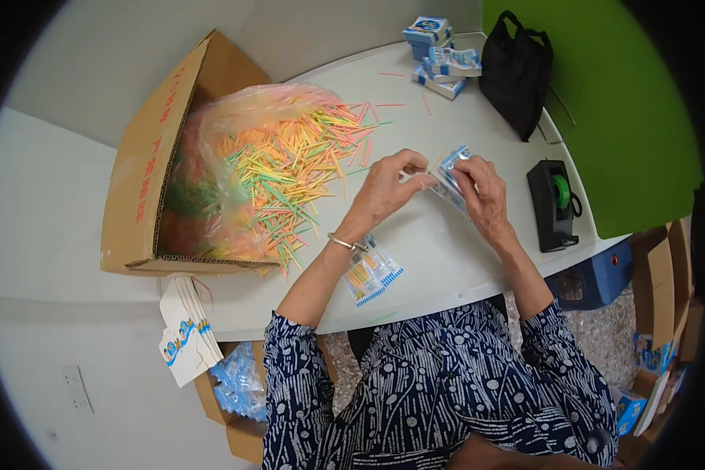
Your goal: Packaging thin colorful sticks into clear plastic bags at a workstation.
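Over the table, my right hand (484,196) grips a small clear plastic packet (451,166) with blue-and-white striped ends. The fingers and thumb of my left hand (388,188) are pinched at the packet's left edge; their tips partly cover what lies between them. More flat packets (372,270) with yellowish sticks inside lie below my left wrist. To the left, a loose heap of short, thin straw-like sticks (290,160) in pink, yellow, orange and green spills from a clear plastic bag (227,117) inside a cardboard box (145,164) tipped on its side.
Small blue-and-white boxes (446,66) are piled at the back, beside a black bag (515,70). A black tape dispenser (552,207) with green tape stands at the right. Folded white cartons (186,333) lean at the left edge, above a box of blue packets (241,380). A green partition (627,117) borders the right.
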Action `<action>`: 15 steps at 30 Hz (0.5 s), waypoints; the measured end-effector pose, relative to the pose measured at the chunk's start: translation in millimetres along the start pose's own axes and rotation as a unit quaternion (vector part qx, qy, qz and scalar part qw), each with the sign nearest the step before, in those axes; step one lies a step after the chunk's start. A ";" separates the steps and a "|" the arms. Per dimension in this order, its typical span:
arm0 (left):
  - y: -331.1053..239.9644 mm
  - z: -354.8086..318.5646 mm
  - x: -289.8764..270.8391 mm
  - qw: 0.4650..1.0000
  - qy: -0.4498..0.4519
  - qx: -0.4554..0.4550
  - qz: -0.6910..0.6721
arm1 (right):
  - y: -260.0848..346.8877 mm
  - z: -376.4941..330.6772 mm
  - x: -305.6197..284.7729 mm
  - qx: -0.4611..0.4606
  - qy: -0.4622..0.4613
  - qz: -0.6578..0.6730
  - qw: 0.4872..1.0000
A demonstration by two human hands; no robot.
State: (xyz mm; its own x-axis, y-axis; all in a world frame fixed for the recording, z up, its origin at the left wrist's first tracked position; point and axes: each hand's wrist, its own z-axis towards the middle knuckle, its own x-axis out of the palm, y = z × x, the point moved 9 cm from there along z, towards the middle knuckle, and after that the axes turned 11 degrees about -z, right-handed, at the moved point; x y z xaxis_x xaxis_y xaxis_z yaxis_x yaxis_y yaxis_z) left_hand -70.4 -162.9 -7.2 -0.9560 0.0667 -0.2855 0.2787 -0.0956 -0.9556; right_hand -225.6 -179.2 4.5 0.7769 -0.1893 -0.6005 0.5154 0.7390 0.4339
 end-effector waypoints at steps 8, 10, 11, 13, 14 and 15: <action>45.2 -28.8 -42.8 0.995 -0.093 -0.036 -0.010 | -1.5 -10.8 20.6 -0.049 0.046 -0.051 0.996; 48.1 -29.0 -37.5 0.996 -0.079 -0.043 0.003 | -13.8 -19.3 42.3 -0.039 0.143 -0.068 0.987; 50.5 -27.9 -32.7 0.996 -0.075 -0.051 -0.014 | -18.8 -20.7 42.2 -0.039 0.144 -0.069 0.986; 50.2 -26.7 -27.1 0.995 -0.072 -0.060 -0.031 | -22.7 -16.4 41.4 -0.015 0.157 -0.039 0.987; 43.9 -25.7 -25.7 0.997 -0.071 -0.037 0.002 | -20.8 -14.2 39.3 -0.015 0.158 -0.039 0.987; 33.9 -25.1 -24.6 0.997 -0.071 -0.013 0.036 | -14.9 -7.9 34.5 0.004 0.154 0.012 0.988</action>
State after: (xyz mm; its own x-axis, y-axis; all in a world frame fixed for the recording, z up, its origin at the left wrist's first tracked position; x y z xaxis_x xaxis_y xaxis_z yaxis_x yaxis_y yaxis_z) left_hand -35.1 -142.8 -34.4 -0.9365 -0.0807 -0.3411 0.3466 -0.0686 -0.9355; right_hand -209.3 -191.7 -28.0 0.6425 0.0359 -0.7655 0.5015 0.7356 0.4554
